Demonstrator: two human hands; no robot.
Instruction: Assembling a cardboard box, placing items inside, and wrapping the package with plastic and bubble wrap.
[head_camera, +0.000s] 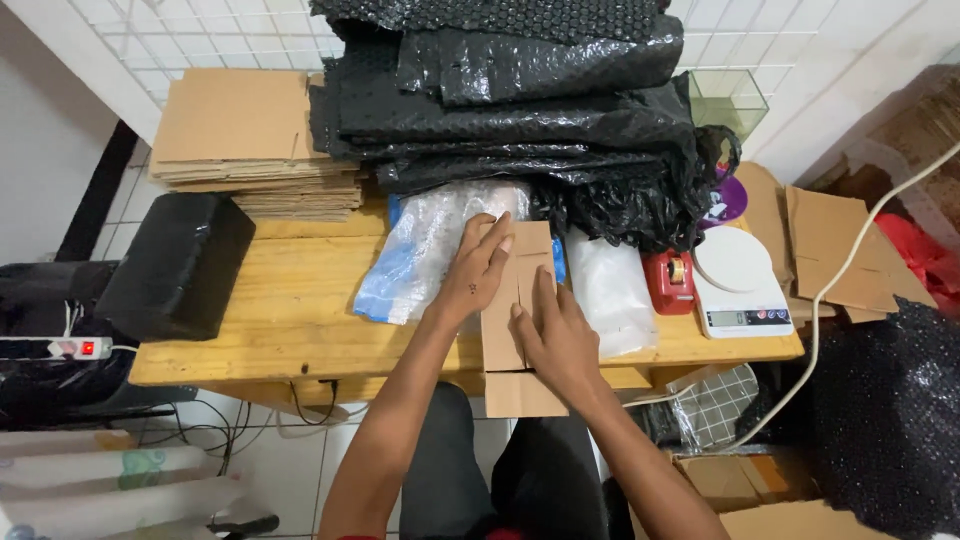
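Cardboard strip (512, 320) — both hands' fingers (492, 245) flat, pressing it.

bubble wrap (500, 60): top cut off by edge | scale (745, 318) display: too small to read | person: torso out of frame

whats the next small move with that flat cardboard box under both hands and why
Probably lift and open it: the flat brown cardboard box lies folded on the wooden table, overhanging its near edge, with the left hand and right hand pressing flat on top, neither gripping it.
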